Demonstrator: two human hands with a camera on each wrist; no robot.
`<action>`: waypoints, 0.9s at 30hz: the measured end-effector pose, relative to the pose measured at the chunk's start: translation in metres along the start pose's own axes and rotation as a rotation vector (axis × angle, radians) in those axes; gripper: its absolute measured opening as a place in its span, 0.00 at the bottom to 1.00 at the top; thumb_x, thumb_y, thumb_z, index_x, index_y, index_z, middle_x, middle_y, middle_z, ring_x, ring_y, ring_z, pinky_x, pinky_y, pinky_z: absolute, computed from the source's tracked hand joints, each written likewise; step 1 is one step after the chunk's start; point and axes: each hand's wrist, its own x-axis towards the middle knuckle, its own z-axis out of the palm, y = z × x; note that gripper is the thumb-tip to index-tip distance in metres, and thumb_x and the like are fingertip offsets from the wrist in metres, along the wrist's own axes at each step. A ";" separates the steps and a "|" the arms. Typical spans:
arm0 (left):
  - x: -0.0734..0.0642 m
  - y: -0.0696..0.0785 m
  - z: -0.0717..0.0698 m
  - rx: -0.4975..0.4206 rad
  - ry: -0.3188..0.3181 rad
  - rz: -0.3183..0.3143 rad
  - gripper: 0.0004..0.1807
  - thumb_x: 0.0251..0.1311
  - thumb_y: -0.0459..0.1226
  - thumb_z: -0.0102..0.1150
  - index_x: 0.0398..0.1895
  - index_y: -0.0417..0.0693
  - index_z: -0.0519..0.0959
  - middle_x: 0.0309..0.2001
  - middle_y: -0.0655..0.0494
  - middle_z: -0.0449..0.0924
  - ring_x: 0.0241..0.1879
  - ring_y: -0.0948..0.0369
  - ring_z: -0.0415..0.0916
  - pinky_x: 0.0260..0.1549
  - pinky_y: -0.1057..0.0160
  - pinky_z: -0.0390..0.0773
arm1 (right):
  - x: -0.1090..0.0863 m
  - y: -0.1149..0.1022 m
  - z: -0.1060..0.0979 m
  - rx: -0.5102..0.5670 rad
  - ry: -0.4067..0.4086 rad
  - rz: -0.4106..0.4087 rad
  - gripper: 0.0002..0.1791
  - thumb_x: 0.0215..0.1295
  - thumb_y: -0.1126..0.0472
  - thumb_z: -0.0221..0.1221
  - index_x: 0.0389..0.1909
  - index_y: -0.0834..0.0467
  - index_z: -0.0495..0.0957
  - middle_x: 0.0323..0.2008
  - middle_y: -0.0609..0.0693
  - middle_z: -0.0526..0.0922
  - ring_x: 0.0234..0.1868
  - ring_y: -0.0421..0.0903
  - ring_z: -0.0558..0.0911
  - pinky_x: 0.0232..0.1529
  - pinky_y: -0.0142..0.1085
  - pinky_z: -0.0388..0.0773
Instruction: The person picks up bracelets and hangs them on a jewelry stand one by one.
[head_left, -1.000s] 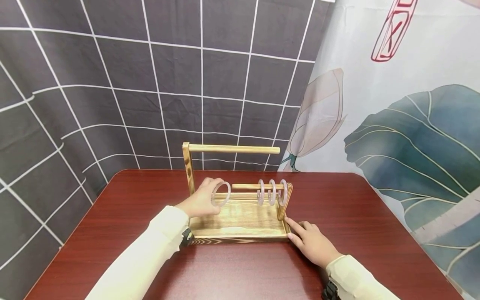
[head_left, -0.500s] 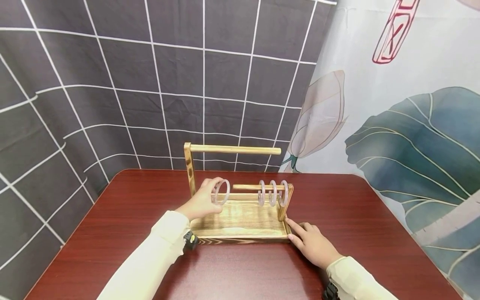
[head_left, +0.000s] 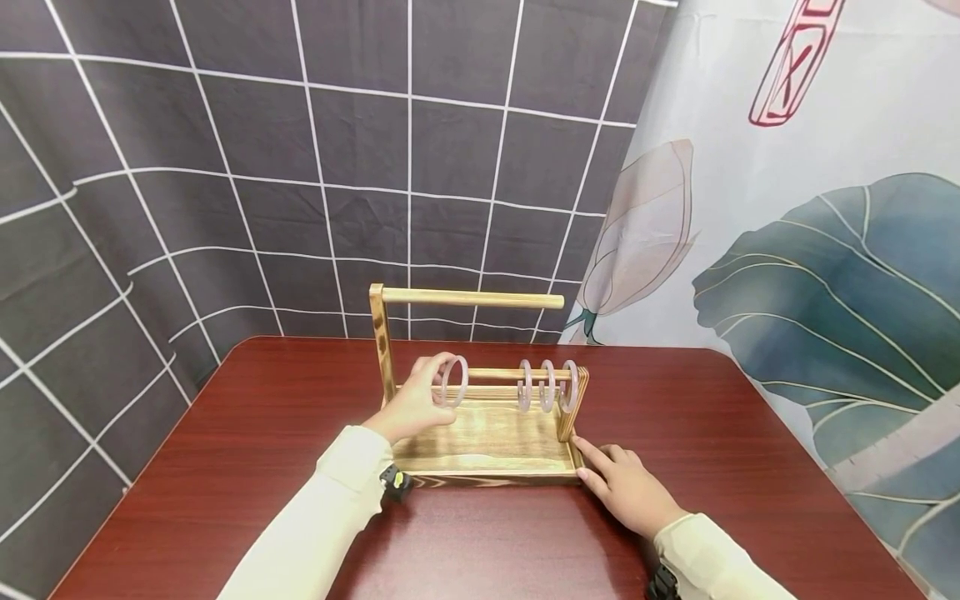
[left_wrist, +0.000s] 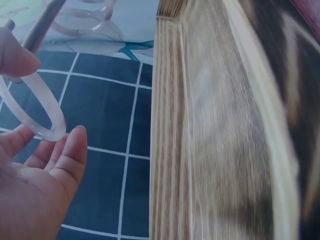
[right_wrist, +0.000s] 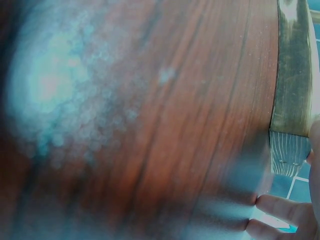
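Note:
My left hand pinches a pale lilac bangle between thumb and fingers, held upright at the free left end of the stand's lower bar. In the left wrist view the bar's tip shows just below my thumb, beside the bangle's upper part. Three similar bangles hang on the bar's right part, the leftmost bangle a little apart from the post. The wooden bangle stand has a shallow tray base. My right hand rests with extended fingers against the base's right front corner.
A longer upper bar runs from the stand's left post, above and behind the lower bar. The stand sits on a dark red table. A grey checked curtain and a flower-printed curtain hang behind.
My left hand has moved slightly right with the bangle, closing the gap to the lower bar's free end. The right hand and the three hanging bangles stay put.

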 end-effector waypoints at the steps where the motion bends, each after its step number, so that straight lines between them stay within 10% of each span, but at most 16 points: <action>1: 0.001 -0.001 0.001 -0.011 0.003 0.005 0.46 0.31 0.24 0.60 0.65 0.42 0.64 0.54 0.42 0.62 0.49 0.49 0.68 0.44 0.50 0.79 | 0.000 0.000 0.000 -0.001 0.001 0.000 0.27 0.70 0.45 0.52 0.68 0.46 0.67 0.51 0.57 0.75 0.55 0.60 0.73 0.51 0.55 0.74; 27: 0.010 0.002 0.029 -0.255 0.043 -0.043 0.47 0.32 0.21 0.56 0.68 0.35 0.60 0.58 0.35 0.61 0.54 0.42 0.66 0.46 0.59 0.79 | -0.001 -0.001 0.000 -0.003 0.000 0.003 0.27 0.71 0.45 0.51 0.69 0.45 0.67 0.52 0.57 0.75 0.55 0.60 0.73 0.52 0.56 0.73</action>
